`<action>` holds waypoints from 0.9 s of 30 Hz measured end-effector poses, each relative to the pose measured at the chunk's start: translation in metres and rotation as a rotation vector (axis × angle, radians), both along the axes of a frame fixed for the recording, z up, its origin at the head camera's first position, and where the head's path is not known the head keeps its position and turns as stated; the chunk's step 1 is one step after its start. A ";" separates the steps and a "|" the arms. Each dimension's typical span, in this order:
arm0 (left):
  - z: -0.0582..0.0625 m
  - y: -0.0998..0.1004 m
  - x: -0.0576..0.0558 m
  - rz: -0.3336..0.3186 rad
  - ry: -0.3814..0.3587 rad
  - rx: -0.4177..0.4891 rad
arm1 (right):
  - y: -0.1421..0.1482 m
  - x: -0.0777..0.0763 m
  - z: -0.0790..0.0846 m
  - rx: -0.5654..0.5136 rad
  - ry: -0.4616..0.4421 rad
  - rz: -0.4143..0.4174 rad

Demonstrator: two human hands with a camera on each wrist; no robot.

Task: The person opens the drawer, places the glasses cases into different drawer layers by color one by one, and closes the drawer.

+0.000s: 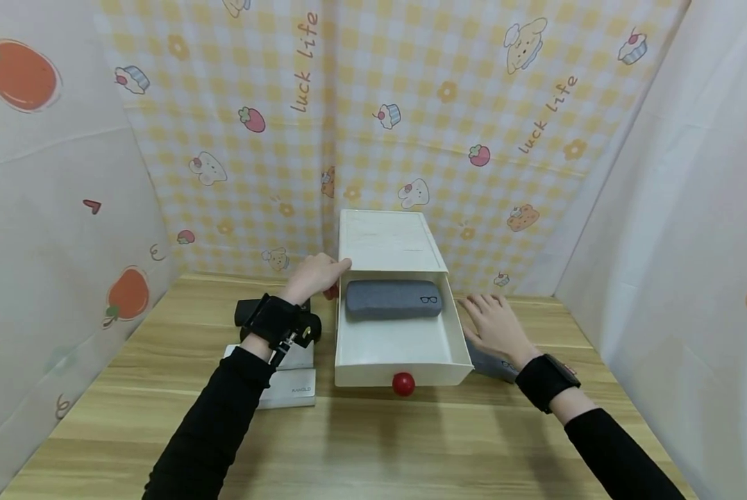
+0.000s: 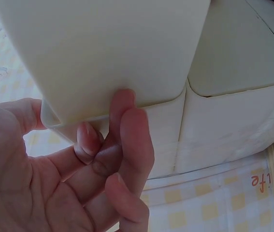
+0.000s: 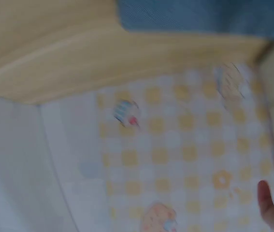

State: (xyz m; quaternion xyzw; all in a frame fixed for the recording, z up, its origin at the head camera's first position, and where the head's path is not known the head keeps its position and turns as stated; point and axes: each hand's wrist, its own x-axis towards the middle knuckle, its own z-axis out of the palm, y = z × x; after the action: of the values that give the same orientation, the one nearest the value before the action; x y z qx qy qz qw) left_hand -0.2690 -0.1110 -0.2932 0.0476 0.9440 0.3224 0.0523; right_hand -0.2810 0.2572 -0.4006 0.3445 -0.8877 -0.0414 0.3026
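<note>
A white drawer cabinet (image 1: 389, 239) stands at the back of the table with its upper drawer (image 1: 386, 344) pulled out. At the rear of that drawer lies a grey glasses case (image 1: 389, 300) with a small glasses mark. My left hand (image 1: 314, 276) grips the cabinet's front left edge, thumb at the top corner and bent fingers (image 2: 137, 140) against the side. Beside the drawer's right wall, my right hand (image 1: 495, 325) has its fingers extended and holds nothing. Under it is a second grey case (image 1: 493, 364), partly hidden by hand and drawer.
A red round knob (image 1: 403, 384) sits on the drawer front. Left of the cabinet are white boxes (image 1: 289, 387) and a black object (image 1: 246, 310), partly covered by my left wrist. A checked yellow cloth (image 1: 255, 173) hangs behind; white cloth (image 1: 692, 229) hangs at the sides.
</note>
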 end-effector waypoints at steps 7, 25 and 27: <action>0.000 0.000 0.002 0.002 0.002 0.011 | 0.021 0.003 -0.052 0.072 -0.228 -0.165; 0.001 0.000 0.002 -0.002 0.003 0.004 | 0.031 -0.003 -0.084 0.072 -0.328 -0.113; 0.001 0.001 0.001 -0.002 0.005 0.003 | 0.031 -0.003 -0.085 0.072 -0.330 -0.111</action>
State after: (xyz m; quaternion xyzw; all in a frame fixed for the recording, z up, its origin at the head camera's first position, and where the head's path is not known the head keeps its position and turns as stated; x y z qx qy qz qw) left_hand -0.2675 -0.1105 -0.2925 0.0493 0.9435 0.3237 0.0504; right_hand -0.2842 0.2882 -0.4853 0.3075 -0.9410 -0.0327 0.1378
